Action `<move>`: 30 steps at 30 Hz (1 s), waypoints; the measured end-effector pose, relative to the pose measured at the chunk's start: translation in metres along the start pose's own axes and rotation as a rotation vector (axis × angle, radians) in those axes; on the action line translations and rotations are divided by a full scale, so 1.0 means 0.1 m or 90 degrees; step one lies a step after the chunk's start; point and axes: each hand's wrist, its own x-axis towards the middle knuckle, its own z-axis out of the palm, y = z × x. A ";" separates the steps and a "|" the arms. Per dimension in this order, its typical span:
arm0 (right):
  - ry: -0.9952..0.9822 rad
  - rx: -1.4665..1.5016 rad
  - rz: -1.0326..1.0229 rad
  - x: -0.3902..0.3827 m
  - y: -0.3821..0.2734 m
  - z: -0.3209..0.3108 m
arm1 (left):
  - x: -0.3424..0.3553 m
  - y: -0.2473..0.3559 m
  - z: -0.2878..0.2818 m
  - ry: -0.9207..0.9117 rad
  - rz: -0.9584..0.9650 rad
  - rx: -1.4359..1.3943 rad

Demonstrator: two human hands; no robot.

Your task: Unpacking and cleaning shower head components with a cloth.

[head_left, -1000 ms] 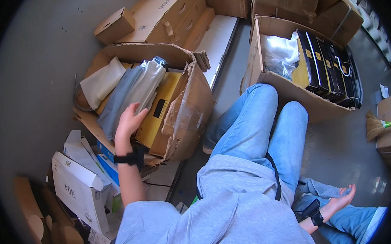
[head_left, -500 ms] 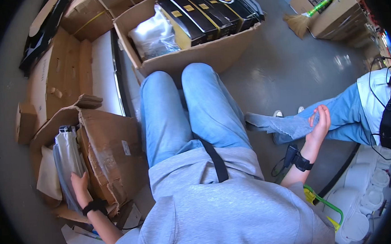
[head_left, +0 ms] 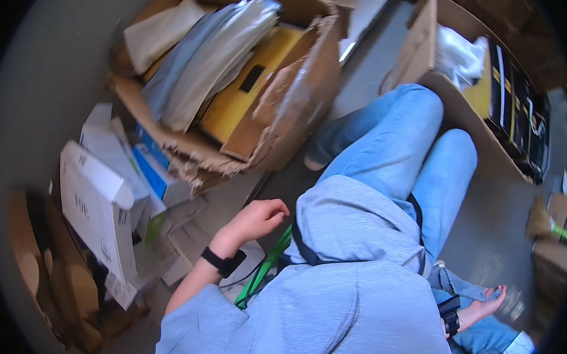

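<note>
My left hand (head_left: 264, 217) hangs beside my shirt near a green object (head_left: 267, 269), its fingers curled with nothing visible in them. At the lower right, my right hand (head_left: 489, 302) holds a grey cloth (head_left: 459, 283). The torn cardboard box (head_left: 299, 117) at upper middle contains grey and white fabric bundles (head_left: 218, 58) and a yellow box (head_left: 239, 95). A second carton (head_left: 417, 45) at upper right holds white plastic wrapping (head_left: 458, 53) and a row of black-and-yellow boxes (head_left: 513, 104). Both cartons are out of my hands.
Flattened white boxes (head_left: 97, 208) and brown cardboard (head_left: 55, 269) lie on the left. A broom (head_left: 539, 220) and a carton (head_left: 565, 212) are at the right edge. Another person's jeans-clad leg (head_left: 485, 340) shows below my right hand.
My left hand has left the fabric bundles and moved down toward my shirt. My right hand still holds the cloth. The view swung right, then back left.
</note>
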 end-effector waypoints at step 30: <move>-0.241 0.102 -0.166 -0.32 -1.12 0.99 | -3.10 -4.29 2.34 0.462 -0.948 -0.350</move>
